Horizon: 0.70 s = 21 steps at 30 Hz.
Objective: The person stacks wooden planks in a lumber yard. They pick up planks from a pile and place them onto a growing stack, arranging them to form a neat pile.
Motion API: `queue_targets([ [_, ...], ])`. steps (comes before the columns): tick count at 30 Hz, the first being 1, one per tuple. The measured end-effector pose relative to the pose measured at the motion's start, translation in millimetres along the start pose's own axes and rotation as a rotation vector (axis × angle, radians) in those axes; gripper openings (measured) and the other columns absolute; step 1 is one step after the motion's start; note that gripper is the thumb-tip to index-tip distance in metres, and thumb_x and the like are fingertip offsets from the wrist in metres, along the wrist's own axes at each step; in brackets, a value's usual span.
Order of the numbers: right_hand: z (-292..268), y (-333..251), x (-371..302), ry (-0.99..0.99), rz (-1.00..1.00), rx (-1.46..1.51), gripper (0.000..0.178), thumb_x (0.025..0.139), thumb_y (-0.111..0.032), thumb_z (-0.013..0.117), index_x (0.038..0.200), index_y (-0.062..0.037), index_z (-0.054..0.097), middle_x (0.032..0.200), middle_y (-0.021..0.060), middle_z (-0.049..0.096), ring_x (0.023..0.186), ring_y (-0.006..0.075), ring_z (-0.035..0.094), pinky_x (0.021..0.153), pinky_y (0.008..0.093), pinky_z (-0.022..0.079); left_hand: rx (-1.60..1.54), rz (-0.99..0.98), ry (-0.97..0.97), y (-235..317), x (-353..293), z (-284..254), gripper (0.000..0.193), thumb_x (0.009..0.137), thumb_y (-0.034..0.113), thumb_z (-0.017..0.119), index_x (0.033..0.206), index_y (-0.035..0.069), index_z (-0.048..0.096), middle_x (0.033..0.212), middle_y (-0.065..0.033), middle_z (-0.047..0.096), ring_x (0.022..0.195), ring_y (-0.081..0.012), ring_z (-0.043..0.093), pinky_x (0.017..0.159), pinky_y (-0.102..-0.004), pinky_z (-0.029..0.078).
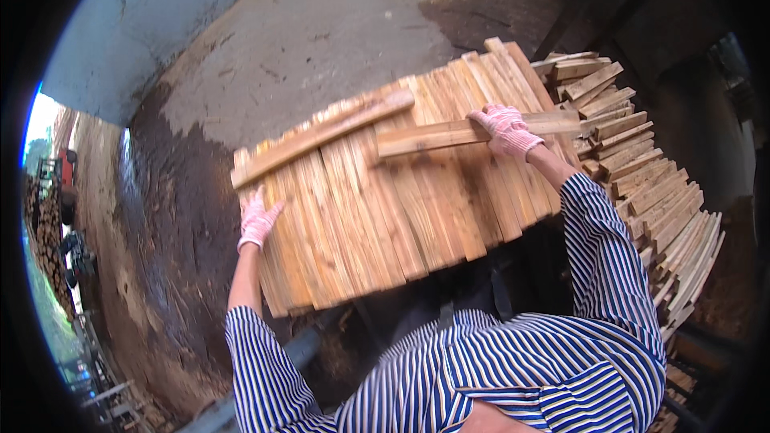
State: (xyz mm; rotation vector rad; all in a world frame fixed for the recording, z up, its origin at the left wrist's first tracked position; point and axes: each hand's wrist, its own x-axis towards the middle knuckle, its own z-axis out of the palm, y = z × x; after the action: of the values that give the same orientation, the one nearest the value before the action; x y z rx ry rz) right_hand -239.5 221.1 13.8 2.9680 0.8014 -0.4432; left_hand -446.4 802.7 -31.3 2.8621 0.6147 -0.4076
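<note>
Wooden slats (361, 224) lie side by side in a broad layer in front of me. My right hand (507, 130), in a pink and white knit glove, is closed round the middle of a loose wooden slat (429, 139) held crosswise above the layer's right half. Another crosswise slat (325, 135) rests on the far left part of the layer. Just below its left end, my left hand (258, 220), gloved the same way, lies at the layer's left edge with its fingers apart. Nothing shows in that hand.
A tall pile of wooden slats (642, 160) stands close on the right, their ends jutting out. Beyond the layer are a dirt-stained floor (321, 48) and a blue-grey wall (152, 24). Stacked wood (48, 232) and a red machine (67, 167) are far left.
</note>
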Motion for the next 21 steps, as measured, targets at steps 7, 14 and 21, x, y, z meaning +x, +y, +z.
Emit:
queue_targets([
  [7, 19.2, 39.4, 99.2, -0.041, -0.023, -0.021, 0.044, 0.085, -0.013, 0.061, 0.128, -0.0189, 0.059, 0.122, 0.0159, 0.062, 0.118, 0.0344, 0.06, 0.098, 0.0498, 0.042, 0.32, 0.169, -0.031, 108.7, 117.0, -15.7, 0.109, 0.067, 0.036, 0.08, 0.158, 0.017, 0.023, 0.159, -0.018, 0.031, 0.148, -0.0397, 0.026, 0.121, -0.0526, 0.021],
  [14, 20.6, 58.6, 115.4, 0.02, -0.027, -0.036, 0.054, 0.085, -0.013, 0.061, 0.137, -0.0263, 0.056, 0.12, 0.0118, 0.064, 0.119, 0.0292, 0.06, 0.1, 0.0506, 0.04, 0.248, 0.268, -0.021, 85.2, 146.9, -7.9, 0.081, 0.057, 0.021, 0.082, 0.132, 0.006, 0.052, 0.118, -0.0228, 0.065, 0.111, -0.0407, 0.063, 0.094, -0.0435, 0.053],
  [21, 24.0, 54.8, 120.4, 0.14, -0.074, 0.07, 0.037, 0.095, -0.021, 0.048, 0.129, -0.0269, 0.062, 0.115, 0.0152, 0.065, 0.106, 0.0371, 0.065, 0.093, 0.0579, 0.043, 0.232, 0.239, 0.038, 61.5, 144.0, -1.2, 0.08, 0.051, 0.011, 0.083, 0.125, 0.005, 0.052, 0.111, -0.0214, 0.066, 0.103, -0.0411, 0.065, 0.091, -0.0448, 0.054],
])
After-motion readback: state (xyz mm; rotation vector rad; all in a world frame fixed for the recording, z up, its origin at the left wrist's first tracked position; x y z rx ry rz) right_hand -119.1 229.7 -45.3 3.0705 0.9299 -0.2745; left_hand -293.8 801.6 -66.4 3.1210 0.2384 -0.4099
